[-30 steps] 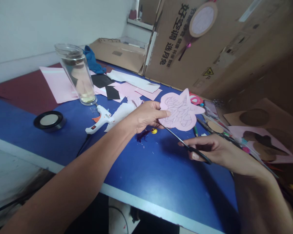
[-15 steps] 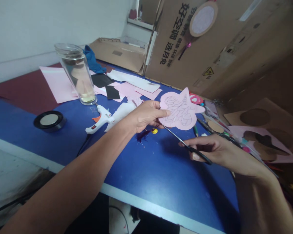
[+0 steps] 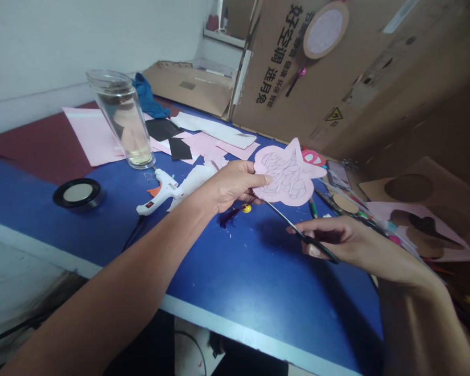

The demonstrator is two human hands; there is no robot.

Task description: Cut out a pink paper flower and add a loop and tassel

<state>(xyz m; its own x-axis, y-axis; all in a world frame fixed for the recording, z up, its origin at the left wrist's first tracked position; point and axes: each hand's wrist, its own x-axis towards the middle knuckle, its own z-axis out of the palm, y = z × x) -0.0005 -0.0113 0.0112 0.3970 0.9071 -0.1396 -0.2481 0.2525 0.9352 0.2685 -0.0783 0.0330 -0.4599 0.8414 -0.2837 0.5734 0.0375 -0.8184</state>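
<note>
My left hand (image 3: 241, 183) pinches the left edge of a pink paper cutout (image 3: 288, 177), thumb on top. The cutout has rounded lobes, two points and dark drawn lines. My right hand (image 3: 332, 237) grips a pair of scissors (image 3: 317, 247) by the dark handles. Their blades reach up and left to the lower edge of the cutout, near my left fingers; the tips are hard to make out. Below my left hand hangs or lies a dark tassel (image 3: 229, 216) with a yellow bead (image 3: 247, 208); I cannot tell which.
A white glue gun (image 3: 160, 193), a roll of black tape (image 3: 79, 194) and a glass cup (image 3: 125, 122) stand left on the blue table (image 3: 235, 282). Paper scraps (image 3: 206, 143) lie behind. At right are pink paper (image 3: 454, 245) and tools. A cardboard sheet (image 3: 282, 120) rises at the back.
The cutout has shifted slightly up and left in my left hand's hold. The scissor blades now meet its edge a little further right. My right hand has barely moved.
</note>
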